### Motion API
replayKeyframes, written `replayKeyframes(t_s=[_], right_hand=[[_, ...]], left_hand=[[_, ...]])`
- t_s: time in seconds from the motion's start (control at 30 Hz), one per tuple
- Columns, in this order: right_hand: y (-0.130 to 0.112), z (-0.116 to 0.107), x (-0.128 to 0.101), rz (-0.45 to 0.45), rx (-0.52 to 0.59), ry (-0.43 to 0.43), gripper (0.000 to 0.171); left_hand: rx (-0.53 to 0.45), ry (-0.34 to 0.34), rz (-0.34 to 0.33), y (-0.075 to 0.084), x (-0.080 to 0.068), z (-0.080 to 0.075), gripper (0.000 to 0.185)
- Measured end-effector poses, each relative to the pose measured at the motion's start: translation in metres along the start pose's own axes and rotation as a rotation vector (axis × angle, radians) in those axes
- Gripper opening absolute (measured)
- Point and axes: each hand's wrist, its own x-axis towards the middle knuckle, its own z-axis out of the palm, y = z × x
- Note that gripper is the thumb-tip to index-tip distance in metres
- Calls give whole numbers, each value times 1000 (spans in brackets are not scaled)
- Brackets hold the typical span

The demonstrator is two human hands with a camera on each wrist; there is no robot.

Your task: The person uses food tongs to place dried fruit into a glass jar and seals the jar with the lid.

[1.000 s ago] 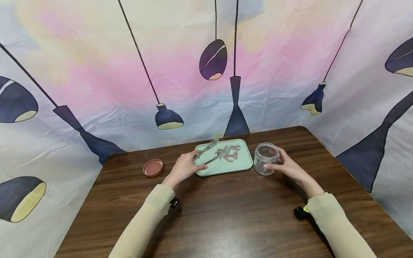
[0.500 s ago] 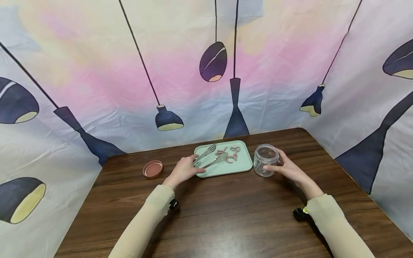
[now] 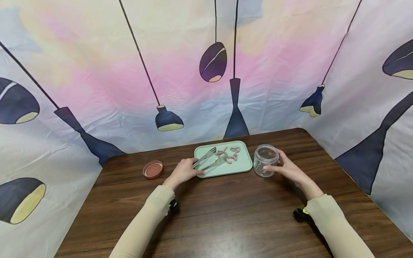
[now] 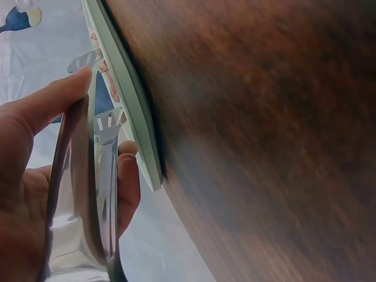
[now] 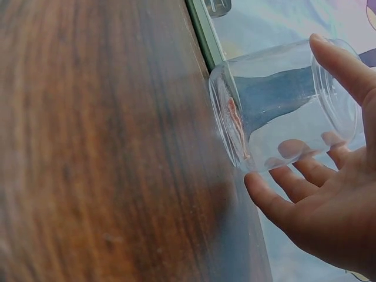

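In the head view, my left hand [image 3: 184, 171] holds metal tongs [image 3: 206, 157] with slotted ends. Their two arms stand apart, tips low over pinkish, meat-like strips [image 3: 236, 149] on a pale green tray [image 3: 243, 166]. The left wrist view shows the thumb on one arm of the tongs [image 4: 70, 235] and fingers at the other. To the right of the tray, my right hand [image 3: 290, 168] has its thumb and fingers around a lidless clear jar [image 3: 262, 168]. One reddish strip [image 5: 235, 120] lies at the jar's bottom in the right wrist view.
A reddish-brown round lid [image 3: 153, 169] lies on the dark wooden table [image 3: 226, 211], left of the tray. Behind the table hangs a cloth [image 3: 187, 89] printed with lamps. Each wrist carries a small black device.
The tongs' slotted ends have come down and a little back toward me over the tray, with my left hand shifting slightly. My right hand and the jar have stayed in place.
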Motion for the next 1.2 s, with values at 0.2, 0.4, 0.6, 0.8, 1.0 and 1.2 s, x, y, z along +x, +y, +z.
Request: replayKeyframes(t_s=[0.2, 0.4, 0.6, 0.8, 1.0, 1.2], right_hand=[[0, 0, 0, -7, -1, 0, 102], [-1, 0, 0, -15, 2, -1, 100], [-1, 0, 0, -14, 1, 0, 100], [1, 0, 0, -10, 4, 1, 101], [1, -1, 2, 4, -2, -1, 104], [1, -1, 2, 16, -2, 3, 106]], left_hand=[[-2, 4, 7, -1, -1, -1, 64], [-13, 2, 11, -2, -1, -1, 61], [-1, 6, 15, -3, -2, -1, 57], [-5, -1, 14, -2, -4, 0, 51], [2, 20, 41, 1, -6, 0, 44], [11, 26, 62, 2, -9, -2, 37]])
